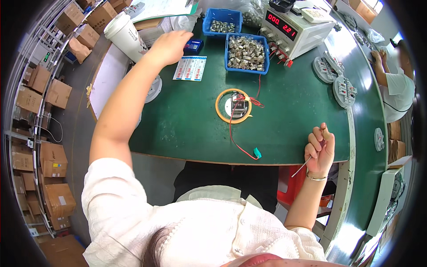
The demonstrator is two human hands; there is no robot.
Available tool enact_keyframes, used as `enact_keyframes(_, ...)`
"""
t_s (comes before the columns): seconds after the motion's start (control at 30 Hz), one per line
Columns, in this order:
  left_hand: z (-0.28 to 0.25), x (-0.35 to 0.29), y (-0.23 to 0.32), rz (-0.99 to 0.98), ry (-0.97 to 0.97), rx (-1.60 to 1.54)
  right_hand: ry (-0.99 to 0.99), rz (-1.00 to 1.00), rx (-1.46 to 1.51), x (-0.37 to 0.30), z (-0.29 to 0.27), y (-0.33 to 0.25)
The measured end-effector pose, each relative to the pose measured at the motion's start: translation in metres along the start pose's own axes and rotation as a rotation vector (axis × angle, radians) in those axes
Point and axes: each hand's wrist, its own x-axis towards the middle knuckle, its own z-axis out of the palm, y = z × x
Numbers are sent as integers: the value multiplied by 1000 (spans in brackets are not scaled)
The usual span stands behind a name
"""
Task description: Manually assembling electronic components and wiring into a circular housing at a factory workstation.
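Single head-worn fisheye view, looking steeply down from above the person's own head and shoulders, facing forward across the green table, close to the near edge, edges bending toward the dark rim

You have two hands here: your left hand and your right hand. You have two blue trays full of little metal parts, too many to count. You have one white paper cup, one white box with red numbers, one yellow ring with one small part in it, one red wire with one green clip, one thin stick in your right hand, one small blue box and one paper card. Three round white discs lie on the belt at your right. One other person sits there. Lots of brown boxes stand at your left
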Motion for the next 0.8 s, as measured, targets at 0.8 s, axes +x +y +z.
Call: enact_keyframes(0.8,42,-12,19,129,-10,-68,152,-107,-61,-20,13,-9)
